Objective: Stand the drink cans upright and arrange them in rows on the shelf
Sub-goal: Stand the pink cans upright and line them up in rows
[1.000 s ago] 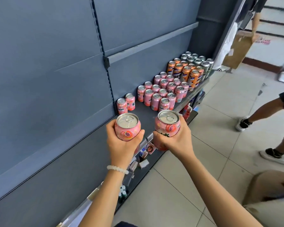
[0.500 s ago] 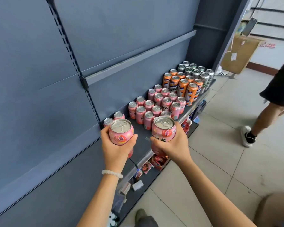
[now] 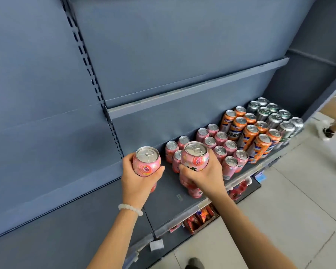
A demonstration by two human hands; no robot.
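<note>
The left hand [image 3: 138,179] is wrapping its fingers around a pink can [image 3: 146,162], and the right hand [image 3: 204,175] is gripping a second pink can [image 3: 195,158]. Both cans are standing with the long axis vertical, lids up, above the shelf [image 3: 169,200]. The pink rows [image 3: 211,144] are lying further to the right and behind. The right hand is the nearer one to them, so I think its can should join the front row first.
</note>
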